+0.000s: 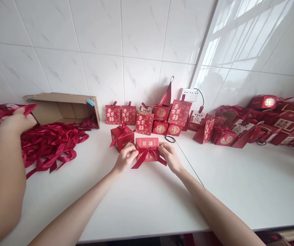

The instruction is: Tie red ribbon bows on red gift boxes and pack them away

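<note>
A small red gift box with pale lettering sits on the white table in front of me. Around it runs a dark red satin ribbon, tied in a bow with two tails hanging down the near side. My left hand pinches the bow's left loop between thumb and fingers. On the other side, my right hand is closed on the right loop at the box edge. Just behind my left hand stands another red box with a ribbon bow on top.
A co-worker's hand reaches in from the left, holding red ribbon. Beside it lie a heap of ribbons and a cardboard box on its side. Red boxes line the wall near a power strip; more boxes pile up right.
</note>
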{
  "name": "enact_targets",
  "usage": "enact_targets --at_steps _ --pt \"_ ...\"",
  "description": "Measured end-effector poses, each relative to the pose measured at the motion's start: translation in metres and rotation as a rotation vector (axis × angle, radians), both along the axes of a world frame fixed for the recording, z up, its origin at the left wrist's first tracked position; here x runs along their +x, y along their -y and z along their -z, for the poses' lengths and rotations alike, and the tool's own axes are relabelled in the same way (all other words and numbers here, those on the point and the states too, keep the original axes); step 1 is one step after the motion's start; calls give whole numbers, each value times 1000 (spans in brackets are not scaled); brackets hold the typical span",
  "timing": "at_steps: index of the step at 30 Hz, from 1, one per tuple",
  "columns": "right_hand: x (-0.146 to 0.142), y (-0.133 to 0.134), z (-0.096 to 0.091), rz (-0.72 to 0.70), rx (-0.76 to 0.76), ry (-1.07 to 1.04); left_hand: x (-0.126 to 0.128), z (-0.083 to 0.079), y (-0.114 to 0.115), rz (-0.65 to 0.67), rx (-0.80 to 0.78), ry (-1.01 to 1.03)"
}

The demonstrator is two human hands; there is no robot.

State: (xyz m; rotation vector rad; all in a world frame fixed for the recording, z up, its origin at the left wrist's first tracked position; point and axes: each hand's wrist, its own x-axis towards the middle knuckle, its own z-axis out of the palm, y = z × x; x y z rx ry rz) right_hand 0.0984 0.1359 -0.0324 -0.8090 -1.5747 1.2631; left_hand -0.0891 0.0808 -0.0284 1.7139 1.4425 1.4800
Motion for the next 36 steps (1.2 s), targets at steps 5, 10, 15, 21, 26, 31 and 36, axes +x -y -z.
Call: enact_targets --at_steps 5,10,15,21,26,31,36 --pt "5 -1 1 24 231 101 -3 0 -2 -6 68 10" --pt "9 -6 6 -16 808 499 -6 3 -3 -34 171 -82" --pt "2 -6 13 196 906 489 4 3 8 -152 619 -441" --pt "-6 6 11 289 912 397 13 -1 18 -84 912 -607" --pt "-2 8 -8 152 171 -43 0 -2 9 -301 580 -128" --pt "15 6 -26 -370 -554 -308 -11 1 -3 -335 285 78" --pt "40 26 -27 -329 -543 -281 -9 7 -7 -208 225 7"
